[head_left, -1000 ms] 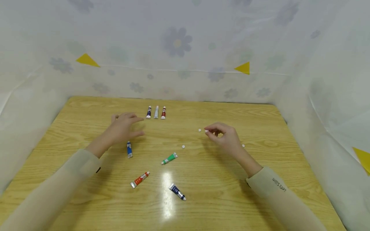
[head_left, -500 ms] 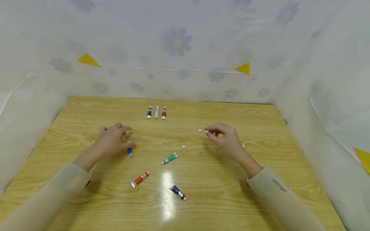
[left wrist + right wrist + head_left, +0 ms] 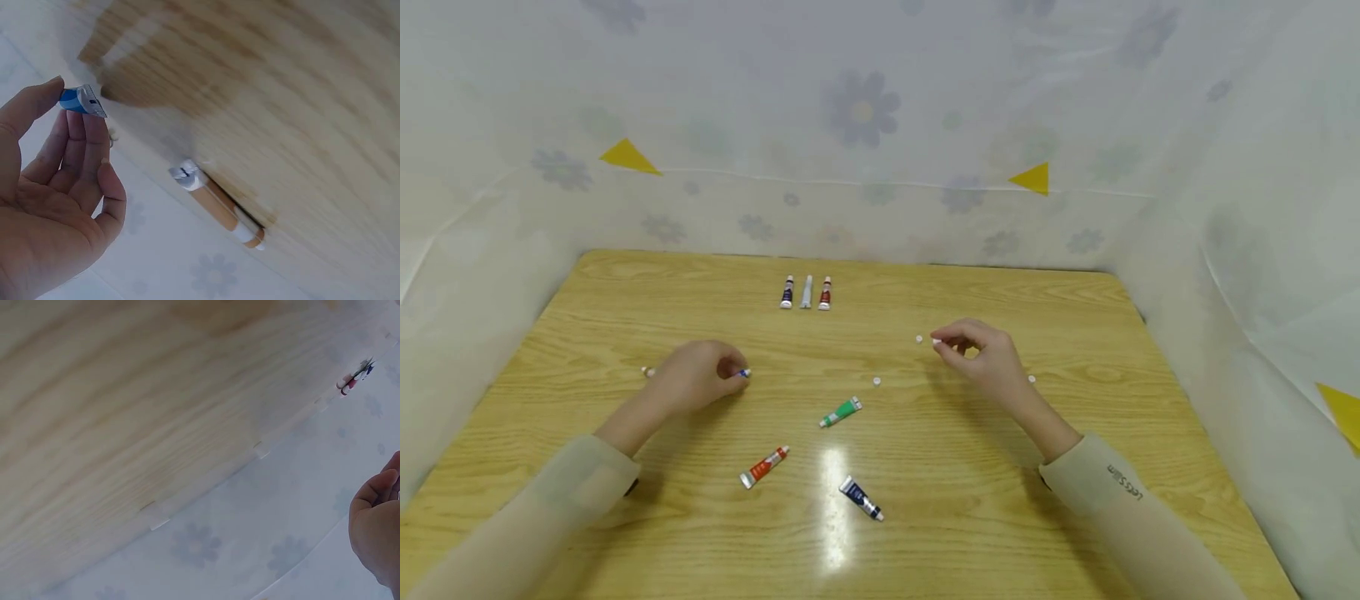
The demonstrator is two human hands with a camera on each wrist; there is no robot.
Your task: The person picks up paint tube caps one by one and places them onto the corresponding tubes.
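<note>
On the wooden table (image 3: 1075,308) my left hand (image 3: 722,375) grips a small blue paint tube (image 3: 743,372), lifted slightly off the wood. In the left wrist view the tube's crimped end (image 3: 81,101) sits pinched between the thumb and fingers of the left hand (image 3: 72,115). My right hand (image 3: 943,346) hovers right of centre and pinches a small white cap (image 3: 936,341). In the right wrist view only the edge of the right hand (image 3: 378,531) shows. A tan tube (image 3: 647,372) lies just left of my left hand, and the same tan tube (image 3: 215,206) shows in the left wrist view.
Three tubes (image 3: 806,292) lie side by side at the back. A green tube (image 3: 840,412), an orange-red tube (image 3: 763,467) and a dark blue tube (image 3: 860,498) lie scattered near the front. Loose white caps (image 3: 876,381) dot the middle and right. Flowered sheeting walls the table in.
My left hand drew back from the row of three tubes, came down on the blue tube and picked it up. The right hand stayed put with its cap.
</note>
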